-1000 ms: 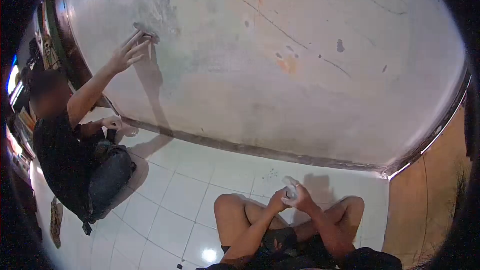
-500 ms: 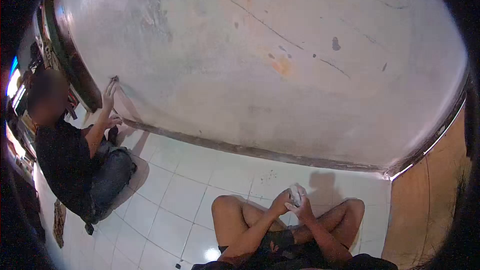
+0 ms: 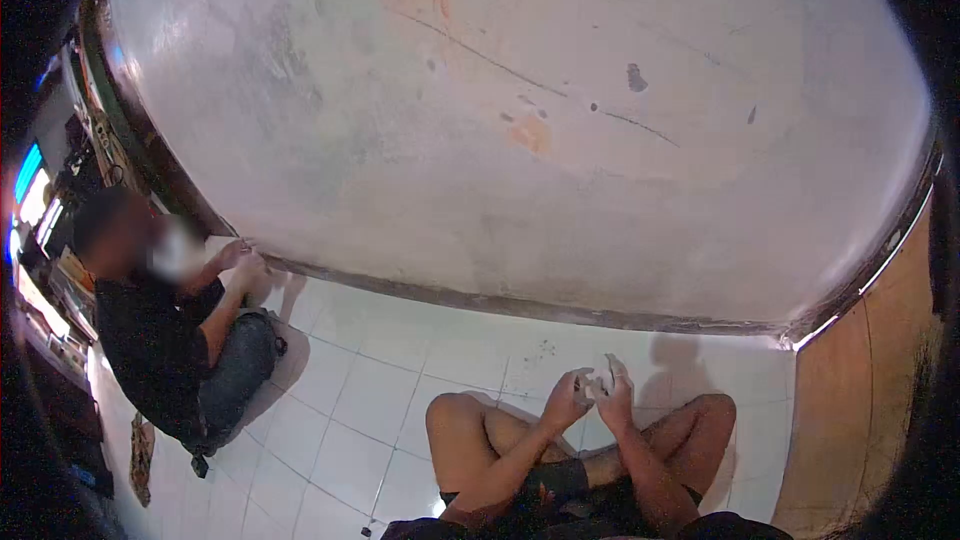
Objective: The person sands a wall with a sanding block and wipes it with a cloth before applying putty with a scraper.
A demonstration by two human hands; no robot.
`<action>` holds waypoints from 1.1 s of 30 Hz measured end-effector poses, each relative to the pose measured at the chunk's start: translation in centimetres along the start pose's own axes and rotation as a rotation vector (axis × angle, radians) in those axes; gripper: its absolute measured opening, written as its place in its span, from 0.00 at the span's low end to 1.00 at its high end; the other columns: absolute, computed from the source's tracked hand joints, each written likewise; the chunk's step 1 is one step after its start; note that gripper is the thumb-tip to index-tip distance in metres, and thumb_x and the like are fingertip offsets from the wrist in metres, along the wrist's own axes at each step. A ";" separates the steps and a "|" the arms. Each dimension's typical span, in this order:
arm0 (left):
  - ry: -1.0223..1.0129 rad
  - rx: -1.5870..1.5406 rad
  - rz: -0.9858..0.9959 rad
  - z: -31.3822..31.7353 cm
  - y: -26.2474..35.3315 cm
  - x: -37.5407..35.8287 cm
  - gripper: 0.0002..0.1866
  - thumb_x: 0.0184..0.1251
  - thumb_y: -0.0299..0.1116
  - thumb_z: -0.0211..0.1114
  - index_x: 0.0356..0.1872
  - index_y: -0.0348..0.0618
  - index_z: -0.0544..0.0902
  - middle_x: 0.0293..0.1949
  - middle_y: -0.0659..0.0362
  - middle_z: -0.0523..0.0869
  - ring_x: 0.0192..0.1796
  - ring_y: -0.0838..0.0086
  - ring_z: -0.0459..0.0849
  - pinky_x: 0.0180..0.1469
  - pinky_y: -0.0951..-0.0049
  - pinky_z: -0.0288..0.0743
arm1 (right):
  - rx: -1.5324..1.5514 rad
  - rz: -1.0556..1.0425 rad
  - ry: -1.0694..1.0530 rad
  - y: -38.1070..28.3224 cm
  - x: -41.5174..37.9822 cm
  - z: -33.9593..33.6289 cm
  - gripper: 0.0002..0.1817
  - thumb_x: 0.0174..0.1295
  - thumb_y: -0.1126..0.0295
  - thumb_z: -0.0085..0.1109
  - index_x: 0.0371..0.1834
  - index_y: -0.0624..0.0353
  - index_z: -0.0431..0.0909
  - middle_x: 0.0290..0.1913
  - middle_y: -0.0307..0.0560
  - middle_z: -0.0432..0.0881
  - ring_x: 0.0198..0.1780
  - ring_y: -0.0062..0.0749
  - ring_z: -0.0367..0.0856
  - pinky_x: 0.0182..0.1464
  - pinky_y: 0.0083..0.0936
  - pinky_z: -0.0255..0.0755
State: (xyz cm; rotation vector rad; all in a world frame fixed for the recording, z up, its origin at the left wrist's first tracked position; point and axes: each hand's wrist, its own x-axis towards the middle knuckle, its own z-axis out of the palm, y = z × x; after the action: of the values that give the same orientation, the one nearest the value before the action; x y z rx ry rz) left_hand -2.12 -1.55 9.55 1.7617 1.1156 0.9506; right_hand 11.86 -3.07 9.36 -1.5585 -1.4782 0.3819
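My left hand (image 3: 566,399) is in front of my crossed legs, fingers curled closed, with whitish residue on the fingertips. What it holds, if anything, is too small to make out. Close beside it, my right hand (image 3: 614,395) has its fingers raised and partly spread, coated in white. The thumb side of the right hand points toward the left fingertips. Both hands are above the white tiled floor (image 3: 450,340), low before the pale wall (image 3: 560,230).
A co-worker (image 3: 150,340) in dark clothes sits by the wall on the left, both hands near its lower edge. Dark specks (image 3: 545,348) lie on the tiles. A brown panel (image 3: 840,410) stands at the right. Scratches and an orange stain (image 3: 530,135) mark the wall.
My hands have moved apart from being pressed together around something whitish, and my right fingers have straightened upward. The co-worker's raised hand has come down from the wall toward the other hand.
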 end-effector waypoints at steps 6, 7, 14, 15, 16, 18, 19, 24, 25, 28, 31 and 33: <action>0.140 -0.369 -0.329 0.6 -1.5 1.0 0.16 0.60 0.40 0.68 0.38 0.37 0.78 0.26 0.56 0.80 0.30 0.73 0.80 0.35 0.73 0.74 | 0.155 0.006 -0.164 -0.3 -0.6 0.6 0.21 0.63 0.70 0.54 0.59 0.67 0.70 0.54 0.63 0.76 0.57 0.54 0.74 0.59 0.36 0.67; 0.160 -0.463 -0.409 0.2 -0.4 1.2 0.19 0.61 0.44 0.68 0.32 0.36 0.77 0.23 0.59 0.78 0.29 0.78 0.78 0.33 0.75 0.73 | 0.099 0.031 -0.202 1.1 -1.2 1.8 0.21 0.64 0.69 0.54 0.58 0.67 0.71 0.54 0.64 0.76 0.57 0.55 0.74 0.59 0.36 0.67; 0.252 -0.368 -0.299 1.4 -6.3 0.7 0.13 0.65 0.37 0.60 0.32 0.36 0.83 0.23 0.58 0.81 0.28 0.77 0.78 0.31 0.72 0.73 | 0.145 0.138 -0.342 -2.1 -0.9 -0.7 0.21 0.65 0.62 0.49 0.51 0.70 0.75 0.49 0.69 0.77 0.53 0.59 0.75 0.57 0.42 0.67; 0.270 -0.208 -0.162 1.3 -5.9 0.4 0.12 0.65 0.37 0.60 0.36 0.36 0.82 0.24 0.57 0.82 0.28 0.75 0.79 0.32 0.71 0.73 | 0.190 0.155 -0.336 -2.2 -1.0 -0.9 0.20 0.65 0.63 0.48 0.50 0.70 0.76 0.49 0.69 0.78 0.53 0.59 0.75 0.57 0.42 0.67; 0.285 -0.050 -0.025 1.2 -5.5 0.0 0.13 0.65 0.36 0.59 0.39 0.36 0.82 0.24 0.55 0.83 0.27 0.74 0.79 0.33 0.70 0.74 | 0.174 0.173 -0.352 -2.2 -1.0 -1.1 0.20 0.64 0.63 0.49 0.49 0.70 0.76 0.48 0.68 0.78 0.52 0.59 0.76 0.56 0.42 0.68; 0.286 0.028 -0.035 1.1 -4.8 -0.5 0.14 0.65 0.35 0.58 0.46 0.36 0.81 0.29 0.52 0.83 0.31 0.69 0.81 0.38 0.68 0.74 | 0.137 0.204 -0.389 -2.2 -0.8 -1.4 0.19 0.63 0.64 0.50 0.48 0.70 0.77 0.47 0.67 0.79 0.51 0.59 0.76 0.55 0.42 0.69; 0.279 -0.053 -0.180 1.2 -4.6 -0.4 0.15 0.64 0.34 0.58 0.48 0.36 0.79 0.32 0.49 0.83 0.35 0.66 0.81 0.41 0.66 0.74 | 0.132 0.160 -0.399 -2.3 -0.8 -1.5 0.19 0.63 0.65 0.50 0.49 0.68 0.77 0.48 0.66 0.79 0.52 0.58 0.76 0.55 0.42 0.69; 0.359 0.528 0.220 0.2 5.5 -0.7 0.20 0.65 0.32 0.56 0.55 0.34 0.70 0.50 0.39 0.72 0.52 0.48 0.72 0.55 0.58 0.68 | 0.021 -0.067 -0.393 0.4 -1.6 -0.2 0.18 0.63 0.68 0.46 0.52 0.65 0.75 0.48 0.62 0.80 0.52 0.58 0.76 0.56 0.42 0.70; 0.262 0.409 0.196 0.4 6.6 -0.8 0.19 0.65 0.32 0.56 0.54 0.33 0.69 0.51 0.38 0.70 0.54 0.45 0.70 0.56 0.56 0.66 | -0.022 -0.109 -0.380 1.7 -2.0 0.9 0.17 0.63 0.67 0.45 0.51 0.66 0.75 0.48 0.62 0.80 0.52 0.58 0.77 0.55 0.42 0.70; 0.257 0.273 0.187 2.0 6.3 -1.0 0.18 0.67 0.33 0.55 0.52 0.31 0.68 0.48 0.39 0.70 0.53 0.45 0.69 0.56 0.54 0.64 | 0.202 0.026 -0.429 1.8 -1.8 1.2 0.17 0.66 0.66 0.43 0.48 0.67 0.75 0.46 0.61 0.80 0.51 0.54 0.78 0.54 0.40 0.70; 0.320 0.256 0.126 3.0 4.7 -0.6 0.18 0.68 0.34 0.54 0.51 0.29 0.68 0.48 0.39 0.70 0.53 0.46 0.69 0.55 0.53 0.64 | 0.477 0.130 -0.240 1.7 -2.2 1.5 0.15 0.61 0.66 0.51 0.44 0.67 0.75 0.41 0.64 0.79 0.44 0.55 0.78 0.47 0.41 0.71; 0.340 0.237 0.099 3.3 4.3 -0.8 0.19 0.68 0.34 0.54 0.51 0.28 0.68 0.48 0.39 0.70 0.54 0.48 0.69 0.54 0.53 0.64 | 0.517 0.144 -0.159 2.2 -1.9 1.8 0.15 0.58 0.66 0.56 0.43 0.67 0.75 0.38 0.64 0.79 0.41 0.56 0.79 0.44 0.40 0.72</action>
State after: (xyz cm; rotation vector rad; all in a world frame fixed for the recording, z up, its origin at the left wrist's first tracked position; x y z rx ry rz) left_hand 1.88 -4.26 12.07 1.9047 1.4134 1.2551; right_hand 11.46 -3.75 6.02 -1.2365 -1.2545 0.9124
